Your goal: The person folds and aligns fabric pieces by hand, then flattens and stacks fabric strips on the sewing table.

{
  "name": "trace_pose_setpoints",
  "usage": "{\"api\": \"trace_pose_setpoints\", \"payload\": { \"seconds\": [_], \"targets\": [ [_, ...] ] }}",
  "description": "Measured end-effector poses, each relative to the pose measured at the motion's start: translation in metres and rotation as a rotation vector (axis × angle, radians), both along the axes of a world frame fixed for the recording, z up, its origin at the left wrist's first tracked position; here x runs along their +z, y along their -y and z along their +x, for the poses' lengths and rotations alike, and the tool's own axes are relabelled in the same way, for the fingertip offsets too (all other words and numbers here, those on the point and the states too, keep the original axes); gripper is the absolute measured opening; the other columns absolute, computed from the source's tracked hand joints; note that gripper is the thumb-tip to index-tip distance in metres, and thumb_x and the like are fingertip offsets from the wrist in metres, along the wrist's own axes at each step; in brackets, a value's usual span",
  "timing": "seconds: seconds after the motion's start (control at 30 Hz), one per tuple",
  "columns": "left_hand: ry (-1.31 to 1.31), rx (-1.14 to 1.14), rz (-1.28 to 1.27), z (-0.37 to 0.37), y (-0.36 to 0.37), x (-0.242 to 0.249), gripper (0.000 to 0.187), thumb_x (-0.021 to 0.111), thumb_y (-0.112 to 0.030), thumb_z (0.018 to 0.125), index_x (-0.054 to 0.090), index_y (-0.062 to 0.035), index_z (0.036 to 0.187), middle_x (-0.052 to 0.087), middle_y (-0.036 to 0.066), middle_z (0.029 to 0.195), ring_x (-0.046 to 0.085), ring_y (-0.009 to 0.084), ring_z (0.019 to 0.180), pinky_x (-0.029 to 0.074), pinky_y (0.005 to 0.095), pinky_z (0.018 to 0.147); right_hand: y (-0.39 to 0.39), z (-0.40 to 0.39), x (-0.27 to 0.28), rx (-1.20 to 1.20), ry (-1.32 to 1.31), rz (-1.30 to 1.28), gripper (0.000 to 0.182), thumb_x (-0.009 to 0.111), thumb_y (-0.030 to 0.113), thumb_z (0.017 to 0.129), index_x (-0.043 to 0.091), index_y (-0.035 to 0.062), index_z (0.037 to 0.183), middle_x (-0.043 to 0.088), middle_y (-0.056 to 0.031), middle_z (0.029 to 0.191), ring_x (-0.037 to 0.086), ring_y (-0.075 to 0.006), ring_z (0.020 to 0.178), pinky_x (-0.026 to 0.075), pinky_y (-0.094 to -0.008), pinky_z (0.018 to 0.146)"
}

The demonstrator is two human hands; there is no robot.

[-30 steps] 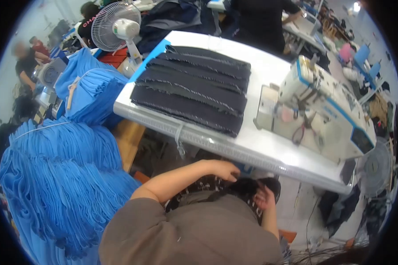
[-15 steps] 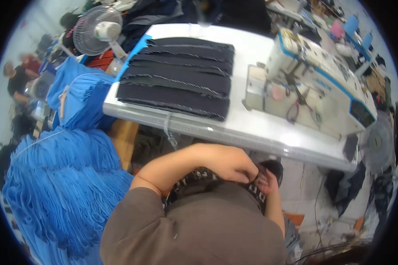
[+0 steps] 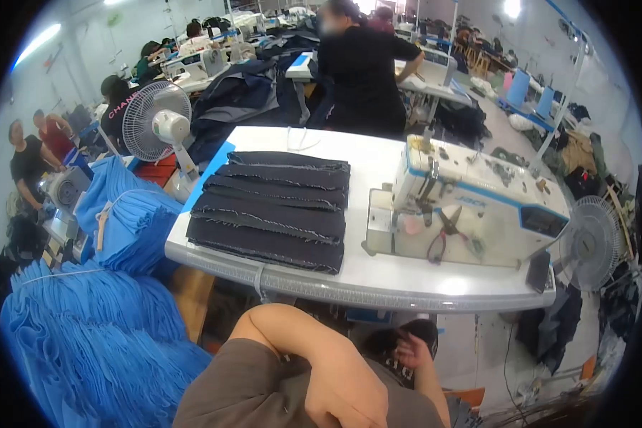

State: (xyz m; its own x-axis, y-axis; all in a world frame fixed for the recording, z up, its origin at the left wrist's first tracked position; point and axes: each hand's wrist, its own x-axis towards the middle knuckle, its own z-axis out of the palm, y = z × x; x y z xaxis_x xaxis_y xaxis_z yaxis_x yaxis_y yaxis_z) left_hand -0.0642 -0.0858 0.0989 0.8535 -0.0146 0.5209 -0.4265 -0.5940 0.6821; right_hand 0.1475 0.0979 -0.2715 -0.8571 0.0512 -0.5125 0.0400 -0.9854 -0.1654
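My left hand [image 3: 349,398] is held close against my brown shirt [image 3: 257,389] at the bottom edge of the view, its fingers bent inward and mostly hidden. Lower right of the table, my right hand [image 3: 411,352] is above my lap, its fingers loosely bent and apart beside something black [image 3: 381,342]. I cannot make out anything held in it. In front of me, dark fabric pieces [image 3: 271,207] with frayed edges lie in overlapping rows on the white sewing table [image 3: 364,282]. Red-handled pliers or cutters [image 3: 446,234] lie by the sewing machine [image 3: 478,196].
Bundled blue fabric [image 3: 100,321] is heaped at my left, with a tied blue bundle [image 3: 125,214] behind it. Fans stand at left [image 3: 157,121] and right [image 3: 592,242]. A phone-like dark object [image 3: 539,272] is at the table's right end. A person in black [image 3: 364,71] is beyond the table.
The view has tilted up, showing more of the room. My left hand has moved away from my right hand, back toward my chest. The fabric rows look unchanged.
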Motion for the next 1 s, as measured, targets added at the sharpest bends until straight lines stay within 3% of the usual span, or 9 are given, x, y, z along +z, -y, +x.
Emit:
{"api": "trace_pose_setpoints", "payload": {
  "seconds": [0.2, 0.4, 0.47, 0.67, 0.7, 0.73, 0.8, 0.87, 1.0],
  "targets": [
    [-0.095, -0.026, 0.106, -0.002, 0.005, 0.003, 0.039, 0.048, -0.017, 0.090, 0.048, 0.0022, 0.124, 0.046, 0.020, 0.111, 0.052, 0.0368, 0.094, 0.042, 0.0441, 0.078, 0.003, -0.006, 0.010, 0.024, -0.086, -0.027, 0.048, 0.060, 0.025, 0.088, 0.048, 0.0065, 0.131, 0.037, -0.0006, 0.065, 0.033, -0.0093, 0.049, 0.044, -0.0377, 0.079],
    [-0.101, 0.161, 0.174, -0.001, 0.010, 0.006, 0.039, 0.041, -0.029, 0.095, 0.057, 0.0058, 0.104, 0.059, 0.024, 0.104, 0.058, 0.0377, 0.096, 0.048, 0.0455, 0.079, 0.004, -0.006, 0.014, 0.022, -0.061, 0.006, 0.049, 0.061, 0.025, 0.087, 0.048, 0.0074, 0.131, 0.038, 0.0003, 0.065, 0.033, -0.0091, 0.049, 0.044, -0.0365, 0.079],
    [0.243, 0.502, 0.164, -0.004, 0.014, 0.000, 0.010, 0.053, -0.012, 0.086, 0.054, -0.0018, 0.089, 0.051, 0.013, 0.075, 0.052, 0.0341, 0.068, 0.038, 0.0429, 0.060, 0.008, -0.009, 0.023, 0.012, -0.014, 0.023, 0.049, 0.061, 0.025, 0.087, 0.047, 0.0071, 0.131, 0.038, 0.0010, 0.065, 0.033, -0.0091, 0.049, 0.046, -0.0375, 0.078],
    [0.795, 0.859, 0.071, 0.001, 0.023, 0.001, 0.011, 0.054, -0.003, 0.085, 0.056, 0.0023, 0.075, 0.049, 0.009, 0.066, 0.050, 0.0235, 0.056, 0.041, 0.0390, 0.060, 0.011, -0.017, 0.048, -0.193, 0.480, -0.068, 0.047, 0.061, 0.023, 0.086, 0.053, 0.0042, 0.127, 0.041, -0.0003, 0.071, 0.039, -0.0129, 0.051, 0.049, -0.0378, 0.063],
    [0.840, 0.861, 0.064, 0.006, 0.024, -0.001, 0.011, 0.055, -0.003, 0.084, 0.055, 0.0017, 0.074, 0.049, 0.009, 0.065, 0.049, 0.0225, 0.055, 0.041, 0.0382, 0.060, 0.030, -0.037, 0.102, -0.101, 0.620, 0.262, 0.048, 0.060, 0.023, 0.087, 0.051, 0.0061, 0.130, 0.037, 0.0026, 0.066, 0.036, -0.0101, 0.050, 0.048, -0.0363, 0.066],
    [0.845, 0.889, 0.027, 0.007, 0.026, -0.005, 0.011, 0.055, -0.003, 0.084, 0.055, 0.0017, 0.074, 0.049, 0.009, 0.065, 0.049, 0.0225, 0.055, 0.041, 0.0382, 0.060, 0.015, -0.014, 0.044, -0.011, 0.207, 0.156, 0.048, 0.058, 0.023, 0.088, 0.048, 0.0077, 0.133, 0.033, 0.0046, 0.062, 0.032, -0.0082, 0.048, 0.048, -0.0349, 0.070],
    [0.776, 0.809, 0.089, 0.008, 0.028, -0.011, 0.023, 0.052, -0.018, 0.089, 0.058, 0.0030, 0.082, 0.049, 0.011, 0.075, 0.049, 0.0270, 0.062, 0.036, 0.0432, 0.064, 0.010, -0.009, 0.020, -0.020, 0.101, 0.129, 0.051, 0.056, 0.026, 0.091, 0.043, 0.0076, 0.136, 0.033, 0.0044, 0.063, 0.031, -0.0068, 0.049, 0.048, -0.0349, 0.072],
    [0.736, 0.709, -0.135, 0.029, 0.007, -0.080, 0.055, 0.028, -0.037, 0.100, 0.040, 0.0067, 0.132, 0.055, 0.021, 0.124, 0.055, 0.0270, 0.116, 0.049, 0.0429, 0.091, 0.009, -0.006, 0.019, -0.024, 0.043, 0.125, 0.050, 0.056, 0.027, 0.091, 0.043, 0.0075, 0.136, 0.033, 0.0040, 0.062, 0.031, -0.0065, 0.048, 0.047, -0.0346, 0.072],
    [0.889, 0.738, -0.150, 0.039, 0.019, -0.068, 0.048, 0.029, -0.036, 0.101, 0.050, 0.0044, 0.118, 0.059, 0.019, 0.114, 0.058, 0.0298, 0.106, 0.050, 0.0446, 0.086, 0.010, -0.007, 0.014, -0.029, 0.022, 0.110, 0.048, 0.056, 0.027, 0.091, 0.045, 0.0074, 0.134, 0.033, 0.0036, 0.061, 0.031, -0.0069, 0.047, 0.047, -0.0339, 0.072]
  ]
}}
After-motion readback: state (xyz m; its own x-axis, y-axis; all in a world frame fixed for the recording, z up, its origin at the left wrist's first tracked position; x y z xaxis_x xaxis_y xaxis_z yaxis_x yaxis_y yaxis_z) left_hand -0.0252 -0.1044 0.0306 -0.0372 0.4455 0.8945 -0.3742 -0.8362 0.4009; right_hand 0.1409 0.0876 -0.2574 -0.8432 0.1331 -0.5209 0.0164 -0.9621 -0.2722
